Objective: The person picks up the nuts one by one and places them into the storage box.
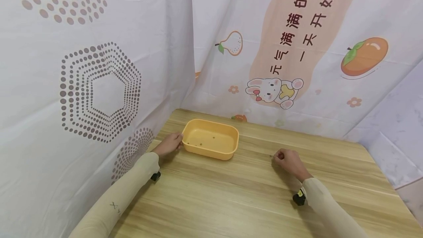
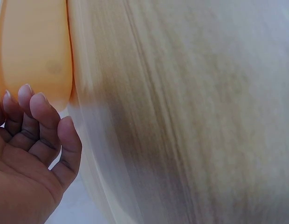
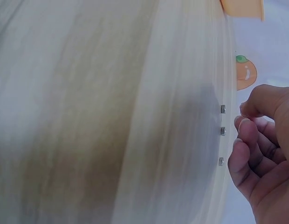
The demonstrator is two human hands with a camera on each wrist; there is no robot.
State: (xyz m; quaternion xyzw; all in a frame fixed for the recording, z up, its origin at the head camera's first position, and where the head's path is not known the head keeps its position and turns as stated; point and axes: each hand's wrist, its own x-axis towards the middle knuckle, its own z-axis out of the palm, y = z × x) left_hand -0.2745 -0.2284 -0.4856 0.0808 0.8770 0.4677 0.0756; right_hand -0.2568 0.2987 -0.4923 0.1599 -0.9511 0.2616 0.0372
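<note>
A yellow plastic basin (image 1: 210, 153) stands on the table with several tiny nuts (image 1: 201, 144) on its floor. At its left end my left hand (image 1: 169, 144) grips the rim. In the left wrist view the fingers of that hand curl against the basin's end wall (image 2: 35, 51). Right of the basin, my right hand (image 1: 290, 161) is low over the table, fingers curled. Three small metal nuts (image 3: 223, 131) lie in a row beside its fingertips in the right wrist view. Thumb and forefinger meet there; I cannot tell whether a nut is between them.
The wood-grain table (image 1: 211, 194) reaches back to a printed curtain (image 1: 224, 72). On the left, a white dotted curtain (image 1: 155, 65) hangs close beside my left arm. Black wrist cameras (image 1: 299, 197) sit under both sleeves.
</note>
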